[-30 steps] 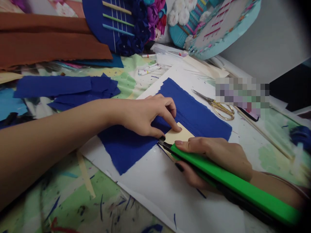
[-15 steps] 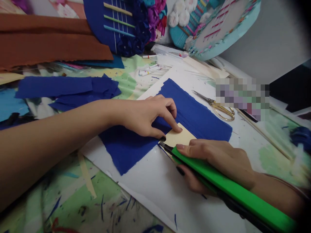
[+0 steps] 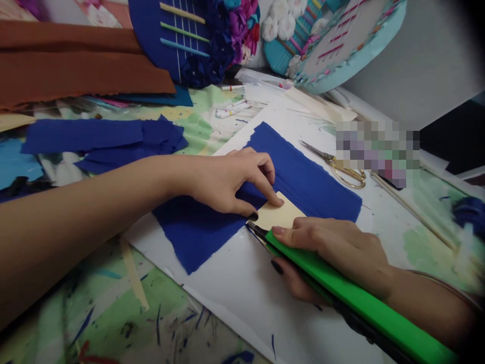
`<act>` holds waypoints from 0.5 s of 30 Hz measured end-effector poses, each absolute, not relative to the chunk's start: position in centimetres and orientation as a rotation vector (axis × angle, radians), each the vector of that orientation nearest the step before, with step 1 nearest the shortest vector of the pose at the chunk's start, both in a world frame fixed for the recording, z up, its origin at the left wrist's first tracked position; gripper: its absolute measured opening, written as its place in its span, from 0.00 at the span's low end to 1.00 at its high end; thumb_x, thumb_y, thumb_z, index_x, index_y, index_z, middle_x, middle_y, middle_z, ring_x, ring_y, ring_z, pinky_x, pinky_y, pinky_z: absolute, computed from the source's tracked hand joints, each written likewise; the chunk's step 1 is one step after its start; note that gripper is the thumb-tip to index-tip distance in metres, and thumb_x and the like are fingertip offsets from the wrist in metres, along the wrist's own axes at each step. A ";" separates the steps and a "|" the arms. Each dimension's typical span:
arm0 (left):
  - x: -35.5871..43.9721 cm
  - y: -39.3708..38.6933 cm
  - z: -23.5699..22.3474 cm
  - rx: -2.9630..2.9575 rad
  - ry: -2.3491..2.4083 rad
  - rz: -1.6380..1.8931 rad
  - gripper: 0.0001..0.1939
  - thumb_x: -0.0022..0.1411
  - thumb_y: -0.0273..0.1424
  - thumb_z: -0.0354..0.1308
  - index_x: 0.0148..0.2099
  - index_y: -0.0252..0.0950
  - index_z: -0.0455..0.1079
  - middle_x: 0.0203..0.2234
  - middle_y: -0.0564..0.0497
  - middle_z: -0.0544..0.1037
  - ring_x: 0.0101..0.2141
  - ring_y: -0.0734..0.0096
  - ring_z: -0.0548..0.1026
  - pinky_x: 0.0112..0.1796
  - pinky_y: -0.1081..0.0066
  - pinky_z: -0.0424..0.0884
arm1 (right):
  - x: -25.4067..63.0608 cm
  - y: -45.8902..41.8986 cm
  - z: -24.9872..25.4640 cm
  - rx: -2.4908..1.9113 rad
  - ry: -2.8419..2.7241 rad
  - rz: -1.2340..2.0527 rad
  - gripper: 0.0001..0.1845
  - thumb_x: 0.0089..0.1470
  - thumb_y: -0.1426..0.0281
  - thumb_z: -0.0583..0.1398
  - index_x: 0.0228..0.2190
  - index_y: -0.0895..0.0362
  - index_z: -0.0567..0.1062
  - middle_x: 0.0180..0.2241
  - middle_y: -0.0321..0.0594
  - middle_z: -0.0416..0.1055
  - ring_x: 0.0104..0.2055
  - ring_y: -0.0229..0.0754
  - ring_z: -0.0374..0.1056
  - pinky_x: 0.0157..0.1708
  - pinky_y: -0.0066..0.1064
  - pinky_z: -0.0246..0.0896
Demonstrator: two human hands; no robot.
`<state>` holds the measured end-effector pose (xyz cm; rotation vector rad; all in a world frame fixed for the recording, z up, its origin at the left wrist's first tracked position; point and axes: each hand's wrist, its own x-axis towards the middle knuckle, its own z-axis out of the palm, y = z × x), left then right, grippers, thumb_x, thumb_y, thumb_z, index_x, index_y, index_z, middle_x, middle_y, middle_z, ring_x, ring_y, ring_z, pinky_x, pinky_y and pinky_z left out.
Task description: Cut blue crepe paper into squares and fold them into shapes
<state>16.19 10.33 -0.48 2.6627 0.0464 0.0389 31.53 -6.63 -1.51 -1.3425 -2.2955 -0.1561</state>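
Observation:
My right hand (image 3: 333,242) is wrapped round a long green-and-black utility knife (image 3: 341,283). Its dark metal tip touches the left corner of a small cream card (image 3: 286,212). The thumb and index finger of my left hand (image 3: 235,177) are apart, their tips pressing on the card, while the other fingers curl above. Under the card spreads a sheet of dark blue crepe paper (image 3: 204,232), seemingly in layers. A thin blue edge shows along the card's lower left side. Part of the card is hidden by my right hand.
White board (image 3: 227,308) lies beneath the blue paper. Gold-handled scissors (image 3: 346,172) and a thin stick (image 3: 413,212) lie to the right. Blue paper strips (image 3: 87,134) and brown paper (image 3: 83,71) are at the left; decorated round panels (image 3: 178,45) stand behind.
My right hand and the knife shift slightly, with the tip staying at the card's corner. My left hand keeps its place on the card.

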 end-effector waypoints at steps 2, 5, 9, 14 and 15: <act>16.2 10.3 -0.5 2.662 0.049 0.035 0.19 0.55 0.34 0.60 0.51 0.48 0.72 0.47 0.48 0.66 0.48 0.60 0.62 0.53 0.61 0.56 | 31.6 -6.7 -1.7 -1.354 -2.271 -0.141 0.08 0.50 0.70 0.56 0.36 0.56 0.69 0.17 0.30 0.66 0.17 0.33 0.63 0.15 0.26 0.48; 16.2 10.3 -0.4 2.663 0.045 0.038 0.19 0.55 0.34 0.60 0.51 0.48 0.72 0.47 0.48 0.66 0.48 0.61 0.62 0.53 0.61 0.56 | 31.7 -6.9 -1.9 -1.367 -2.245 -0.147 0.08 0.50 0.70 0.56 0.36 0.54 0.69 0.16 0.30 0.66 0.16 0.33 0.63 0.14 0.27 0.47; 16.2 10.3 -0.4 2.661 0.046 0.036 0.19 0.55 0.34 0.61 0.51 0.47 0.73 0.47 0.47 0.66 0.48 0.60 0.62 0.53 0.61 0.56 | 31.8 -6.8 -1.9 -1.314 -2.282 -0.212 0.09 0.49 0.70 0.58 0.36 0.55 0.69 0.16 0.29 0.65 0.16 0.32 0.62 0.15 0.25 0.50; 16.2 10.3 -0.4 2.658 0.045 0.036 0.20 0.54 0.34 0.61 0.51 0.48 0.73 0.47 0.47 0.66 0.48 0.59 0.62 0.53 0.61 0.56 | 31.8 -6.7 -1.7 -1.269 -2.287 -0.166 0.08 0.50 0.72 0.57 0.35 0.55 0.68 0.17 0.29 0.66 0.18 0.33 0.64 0.19 0.24 0.57; 16.2 10.3 -0.4 2.657 0.046 0.036 0.20 0.54 0.34 0.61 0.51 0.48 0.73 0.47 0.48 0.66 0.48 0.59 0.62 0.53 0.60 0.56 | 31.8 -6.7 -1.7 -1.275 -2.292 -0.154 0.08 0.50 0.72 0.57 0.36 0.55 0.68 0.17 0.29 0.65 0.18 0.33 0.64 0.18 0.24 0.57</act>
